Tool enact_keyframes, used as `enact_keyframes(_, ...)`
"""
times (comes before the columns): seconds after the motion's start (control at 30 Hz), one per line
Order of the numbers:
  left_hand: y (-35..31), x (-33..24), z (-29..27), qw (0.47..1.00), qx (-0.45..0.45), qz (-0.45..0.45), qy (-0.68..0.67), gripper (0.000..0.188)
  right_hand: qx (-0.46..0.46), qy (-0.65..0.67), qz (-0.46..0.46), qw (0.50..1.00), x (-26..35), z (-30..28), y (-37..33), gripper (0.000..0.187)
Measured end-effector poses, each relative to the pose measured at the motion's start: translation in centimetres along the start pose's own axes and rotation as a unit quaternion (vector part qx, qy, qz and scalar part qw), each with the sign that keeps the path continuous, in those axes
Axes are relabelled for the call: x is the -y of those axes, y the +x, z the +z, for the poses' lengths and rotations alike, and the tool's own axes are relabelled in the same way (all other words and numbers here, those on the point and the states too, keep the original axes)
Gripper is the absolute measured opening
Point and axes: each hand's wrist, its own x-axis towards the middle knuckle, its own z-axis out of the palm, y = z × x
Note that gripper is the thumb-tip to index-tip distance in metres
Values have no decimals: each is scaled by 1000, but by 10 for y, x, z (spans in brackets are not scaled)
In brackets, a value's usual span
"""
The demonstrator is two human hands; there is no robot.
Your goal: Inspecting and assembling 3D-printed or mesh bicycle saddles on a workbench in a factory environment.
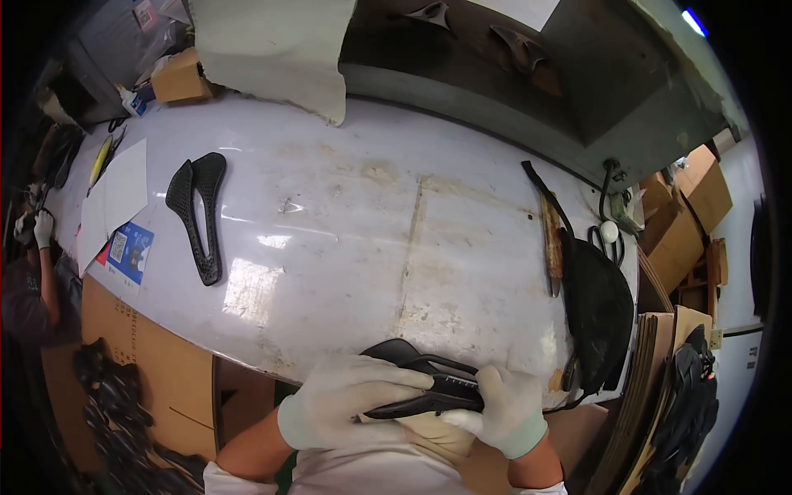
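A black bicycle saddle (404, 355) is held close to my body at the table's near edge, its underside with rails and a marked strip partly showing. My left hand (356, 394), in a white glove, lies across the saddle with its fingers wrapped over it. At the saddle's other end, my right hand (505, 406), gloved too, grips it between thumb and fingers. Part of the saddle is hidden behind the gloves. A black perforated saddle cover (213, 216) with a long central slot lies apart on the left of the table.
The white table (330, 223) bears a black cloth pouch (598, 313) and a wooden-handled tool (551, 247) at right. White paper (120, 194) and a blue card (130, 252) lie at left. A grey shelf (495, 91) stands behind. Another person's gloved hand (44, 228) shows far left.
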Motion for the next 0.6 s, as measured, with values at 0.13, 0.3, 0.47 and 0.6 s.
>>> enact_keyframes(0.13, 0, -4, 1, 1000, -15, 23, -4, 44, 3, -13, -11, 1000, 4, -4, 0, 70)
enact_keyframes(0.3, -10, -17, 8, 997, -33, -67, 20, 44, -5, -31, -20, 999, 11, -6, -1, 69)
enact_keyframes(0.47, -12, 11, 1, 986, -120, -64, -93, 108, 34, 120, 122, 985, -6, 0, -12, 75)
enact_keyframes(0.6, -18, -6, 26, 929, -163, -140, -302, 105, 22, 540, 204, 816, 4, 23, -3, 90)
